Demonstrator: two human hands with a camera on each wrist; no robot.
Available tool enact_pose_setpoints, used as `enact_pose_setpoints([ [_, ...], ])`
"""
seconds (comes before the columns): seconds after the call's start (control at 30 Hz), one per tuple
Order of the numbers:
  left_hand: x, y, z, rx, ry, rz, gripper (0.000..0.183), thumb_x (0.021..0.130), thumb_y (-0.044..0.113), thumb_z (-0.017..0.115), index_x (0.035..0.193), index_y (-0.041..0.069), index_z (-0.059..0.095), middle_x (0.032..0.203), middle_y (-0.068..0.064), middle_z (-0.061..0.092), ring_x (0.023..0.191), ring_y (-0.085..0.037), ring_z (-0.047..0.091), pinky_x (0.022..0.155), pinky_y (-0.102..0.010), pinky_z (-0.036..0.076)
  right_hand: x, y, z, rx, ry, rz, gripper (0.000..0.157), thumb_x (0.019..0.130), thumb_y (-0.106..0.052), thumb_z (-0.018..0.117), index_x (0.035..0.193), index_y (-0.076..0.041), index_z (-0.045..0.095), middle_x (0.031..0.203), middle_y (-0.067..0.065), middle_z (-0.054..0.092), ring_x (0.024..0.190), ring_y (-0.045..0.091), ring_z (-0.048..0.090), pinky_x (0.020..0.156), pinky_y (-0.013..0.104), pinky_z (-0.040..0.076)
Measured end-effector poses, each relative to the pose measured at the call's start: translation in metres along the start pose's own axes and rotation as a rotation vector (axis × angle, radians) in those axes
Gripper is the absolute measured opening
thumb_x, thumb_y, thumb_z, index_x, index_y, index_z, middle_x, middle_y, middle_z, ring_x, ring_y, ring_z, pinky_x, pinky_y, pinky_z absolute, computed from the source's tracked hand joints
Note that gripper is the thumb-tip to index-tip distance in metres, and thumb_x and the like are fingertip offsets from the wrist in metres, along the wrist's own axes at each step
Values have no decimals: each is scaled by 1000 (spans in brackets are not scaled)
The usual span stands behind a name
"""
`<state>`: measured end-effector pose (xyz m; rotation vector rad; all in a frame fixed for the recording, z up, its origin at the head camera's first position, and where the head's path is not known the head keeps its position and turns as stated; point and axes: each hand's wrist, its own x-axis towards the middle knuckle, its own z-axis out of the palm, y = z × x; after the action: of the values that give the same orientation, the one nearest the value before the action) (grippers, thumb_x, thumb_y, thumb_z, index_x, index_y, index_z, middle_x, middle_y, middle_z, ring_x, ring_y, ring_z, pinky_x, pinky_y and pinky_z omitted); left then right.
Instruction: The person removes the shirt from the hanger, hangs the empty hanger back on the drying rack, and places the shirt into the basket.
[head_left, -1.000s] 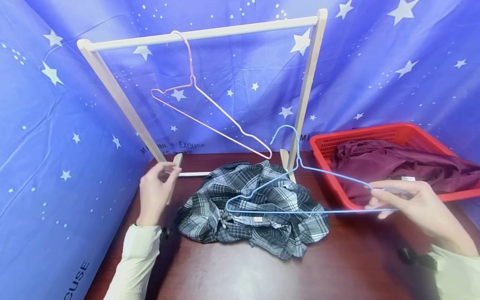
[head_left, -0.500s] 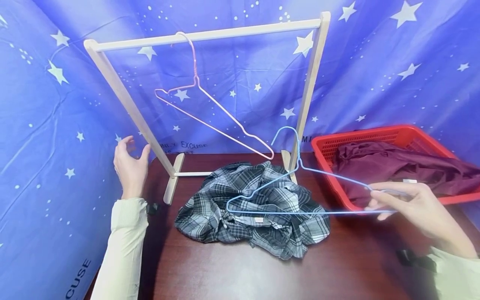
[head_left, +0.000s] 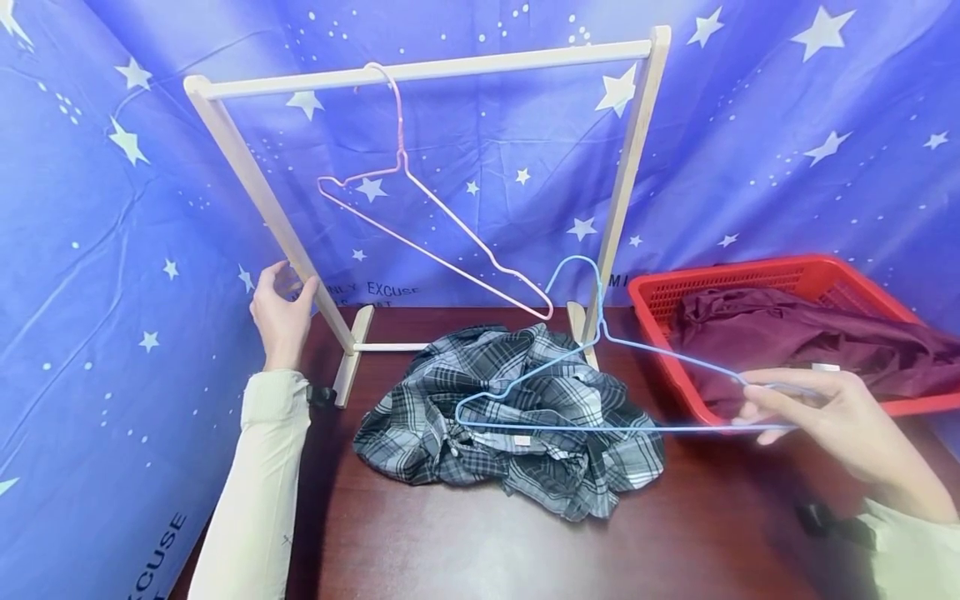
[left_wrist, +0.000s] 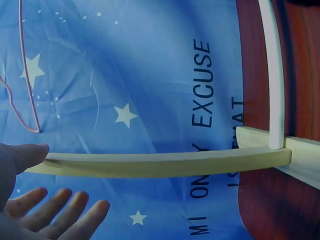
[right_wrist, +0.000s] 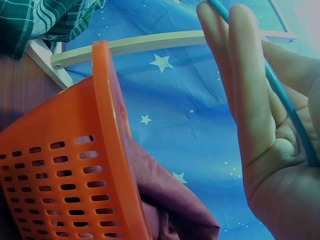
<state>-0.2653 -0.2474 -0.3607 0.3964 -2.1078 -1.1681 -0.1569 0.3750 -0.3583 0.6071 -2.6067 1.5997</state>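
My right hand [head_left: 832, 412] pinches a blue wire hanger [head_left: 602, 308] by its right corner, thumb against fingers. The hanger's hook points up, and its left part is in front of a crumpled grey-and-black plaid shirt [head_left: 480, 362] on the table. My left hand [head_left: 283, 312] is at the left post [head_left: 255, 187] of a small wooden clothes rack. In the left wrist view the thumb lies along one edge of that post [left_wrist: 165, 165], with the spread fingers on its other side; whether they touch it is unclear. A pink hanger [head_left: 400, 125] hangs bare from the rack's bar.
A red plastic basket [head_left: 678, 283] stands on the right, holding a maroon garment [head_left: 757, 325] that spills over its right side. Blue star-printed cloth [head_left: 495, 225] encloses the back and sides of the dark red table [head_left: 450, 542].
My left hand has moved left from in front of the rack's foot, then back slightly right to the left post. The right hand keeps the blue hanger almost still.
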Motion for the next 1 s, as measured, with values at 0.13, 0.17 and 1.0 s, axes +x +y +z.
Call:
enact_pose_setpoints([
  [0.13, 1, 1, 4, 8, -6, 2, 41, 89, 17, 72, 127, 3, 63, 120, -14, 71, 104, -30, 70, 101, -36, 45, 1, 1, 0, -6, -2, -7, 28, 94, 14, 53, 120, 10, 63, 85, 6, 77, 73, 17, 74, 56, 37, 57],
  [0.17, 1, 2, 4, 15, -2, 4, 39, 89, 17, 72, 125, 4, 64, 118, -14, 71, 101, -27, 71, 102, -35, 44, 1, 1, 0, -10, -1, -11, 29, 94, 14, 53, 120, 10, 63, 85, 6, 77, 73, 16, 74, 56, 37, 57],
  [1.0, 5, -4, 11, 94, 49, -9, 23, 87, 15, 68, 108, 5, 66, 104, -13, 75, 84, -19, 70, 79, -31, 54, 6, -11, -15, 96, 130, 17, 33, 94, 13, 55, 126, 14, 58, 84, 8, 77, 67, 23, 73, 66, 26, 58],
])
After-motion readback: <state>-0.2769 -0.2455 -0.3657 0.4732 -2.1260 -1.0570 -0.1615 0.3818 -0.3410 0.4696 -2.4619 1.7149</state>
